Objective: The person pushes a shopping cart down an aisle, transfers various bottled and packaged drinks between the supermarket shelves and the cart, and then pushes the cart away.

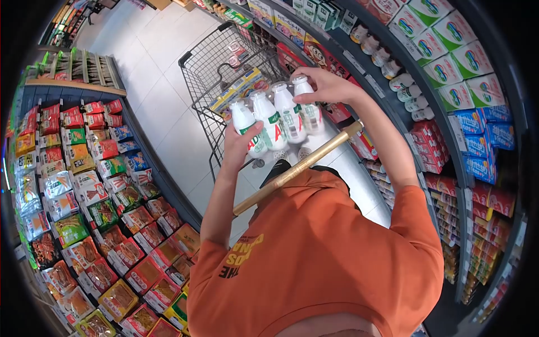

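A pack of white bottles (275, 123) with green and red print hangs in the air between my two hands, over the near end of a wire shopping cart (196, 67). At its left end, my left hand (240, 140) grips the outermost bottle. My right hand (323, 87) curls round the top of the bottle at the right end. Clear wrap shines over the caps. In the cart, beyond the bottles, lie a yellow and blue package (238, 90) and a small red and white item (237, 53). The cart's gold handle bar (297, 168) crosses in front of my body.
To the left is a low display (101, 196) filled with packaged foods. Shelves (365, 73) on the right hold small bottles (387, 59), green and white cartons (449, 56) and blue packs (477, 143). Pale floor tiles (146, 62) run along the aisle.
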`<state>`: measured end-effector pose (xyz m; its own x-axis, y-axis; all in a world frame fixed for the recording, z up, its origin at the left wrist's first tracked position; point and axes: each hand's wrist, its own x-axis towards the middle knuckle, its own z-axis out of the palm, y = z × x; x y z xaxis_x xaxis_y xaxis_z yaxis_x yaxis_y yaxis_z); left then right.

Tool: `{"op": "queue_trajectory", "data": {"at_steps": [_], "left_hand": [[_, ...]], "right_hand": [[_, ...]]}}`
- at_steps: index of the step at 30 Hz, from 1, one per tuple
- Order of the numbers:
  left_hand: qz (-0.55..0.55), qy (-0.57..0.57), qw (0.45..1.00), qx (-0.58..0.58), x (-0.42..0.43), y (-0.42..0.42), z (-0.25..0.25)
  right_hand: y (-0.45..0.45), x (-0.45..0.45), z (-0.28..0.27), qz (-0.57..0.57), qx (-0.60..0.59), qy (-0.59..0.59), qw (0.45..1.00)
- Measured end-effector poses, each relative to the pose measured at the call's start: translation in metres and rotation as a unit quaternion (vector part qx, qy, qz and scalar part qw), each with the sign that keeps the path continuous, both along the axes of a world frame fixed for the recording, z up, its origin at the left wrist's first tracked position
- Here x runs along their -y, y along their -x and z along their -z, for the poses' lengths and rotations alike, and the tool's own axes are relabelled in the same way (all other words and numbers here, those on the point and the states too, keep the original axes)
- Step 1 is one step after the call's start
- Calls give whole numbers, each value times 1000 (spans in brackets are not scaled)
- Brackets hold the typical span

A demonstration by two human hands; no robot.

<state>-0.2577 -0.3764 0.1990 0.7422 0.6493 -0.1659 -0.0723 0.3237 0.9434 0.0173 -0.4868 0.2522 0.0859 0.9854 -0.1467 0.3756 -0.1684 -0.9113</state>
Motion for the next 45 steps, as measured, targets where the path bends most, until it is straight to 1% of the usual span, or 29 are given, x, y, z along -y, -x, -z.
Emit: {"op": "queue_trajectory", "data": {"at_steps": [1, 2, 3, 4, 5, 6, 7, 9, 10, 12, 14, 17, 19, 22, 23, 25, 26, 28, 29, 31, 32, 34, 35, 37, 38, 40, 41, 44, 45], "left_hand": [[7, -133, 991, -34, -7, 4, 2], [26, -225, 970, -92, -19, 9, 8], [46, -315, 937, -148, -34, 14, 17], [65, -400, 892, -202, -41, 15, 18], [18, -393, 886, -246, -41, 15, 21], [17, -391, 885, -253, -47, 17, 33], [17, -391, 883, -259, -55, 19, 58], [1, -380, 887, -264, -65, 19, 95], [3, -358, 889, -285, -67, 20, 103], [9, -317, 891, -325, -75, 20, 116], [6, -305, 883, -357, -83, 20, 130], [-5, -298, 874, -385, -87, 22, 138], [4, -287, 863, -416, -89, 22, 135], [-10, -301, 860, -411, -85, 23, 137], [-4, -295, 856, -425, -85, 22, 141], [-4, -286, 864, -414, -89, 25, 163], [-4, -282, 868, -408, -93, 25, 173], [22, -283, 827, -486, -90, 31, 153], [37, -285, 803, -522, -86, 33, 138], [65, -305, 783, -538, -72, 37, 106], [79, -312, 773, -547, -62, 39, 96], [101, -357, 844, -388, -37, 34, 89], [107, -374, 869, -304, -27, 28, 88], [122, -410, 870, -247, -12, 8, 94], [131, -428, 868, -215, -8, 0, 98], [174, -395, 867, -251, -4, -11, 105], [198, -378, 864, -269, -1, -14, 109], [258, -347, 841, -325, 0, -21, 78], [241, -413, 824, -304, 1, -18, 93]], "right_hand": [[2, -9, 10, -22, -5, -33, 999], [4, -16, 17, -43, -11, -67, 997], [12, -23, 15, -47, 49, -94, 993], [18, -31, 21, -44, 94, -97, 990], [25, -40, 37, -43, 139, -101, 984], [30, -48, 56, -40, 185, -106, 976], [30, -56, 83, -32, 174, -115, 978], [30, -72, 129, -15, 172, -48, 984], [32, -77, 142, -9, 165, -22, 986], [36, -85, 162, 4, 172, -22, 985], [40, -94, 179, 12, 187, -21, 982], [46, -103, 189, 20, 216, -10, 976], [52, -107, 178, 26, 228, 12, 973], [54, -113, 174, 43, 257, 38, 965], [54, -112, 175, 53, 255, 27, 965], [55, -110, 182, 76, 253, 5, 965], [54, -107, 182, 96, 257, 25, 961], [56, -95, 170, 139, 265, 65, 952], [54, -85, 162, 126, 296, 72, 944], [45, -54, 136, 103, 355, 89, 925], [46, -38, 121, 108, 366, 101, 919], [51, -10, 97, 113, 386, 126, 907], [55, 2, 97, 114, 395, 122, 903], [64, 20, 100, 122, 411, 114, 896], [68, 26, 107, 132, 424, 88, 892], [74, 33, 117, 154, 450, 38, 879], [73, 34, 123, 165, 425, 34, 889], [78, 31, 121, 172, 422, 62, 888], [79, 33, 125, 177, 432, 45, 883]]}}
